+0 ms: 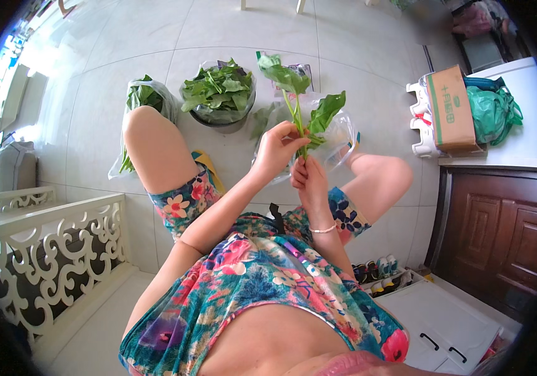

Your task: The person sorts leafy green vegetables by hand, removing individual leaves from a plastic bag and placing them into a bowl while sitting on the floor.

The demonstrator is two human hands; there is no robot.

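Observation:
Between my knees, my right hand (309, 174) is closed around the lower stems of a leafy green vegetable sprig (298, 110). My left hand (281, 144) pinches the same stems just above, thumb against fingers. The sprig's broad leaves point away from me. Behind and below it lies a clear plastic bag (341, 117) on the floor, with more greens showing through. Ahead and to the left, a dark round container lined with plastic (226, 123) is heaped with loose green leaves (221, 89). Beside my left knee, another clear bag (167, 101) holds leaves and long stems.
A printed package (302, 73) lies beyond the sprig. White plastic stools (423, 136), a cardboard box (451, 110) and a green plastic bag (494, 113) are at the right. A white scrollwork panel (61, 268) stands at the left; shoes (381, 272) sit by a white cabinet (442, 319).

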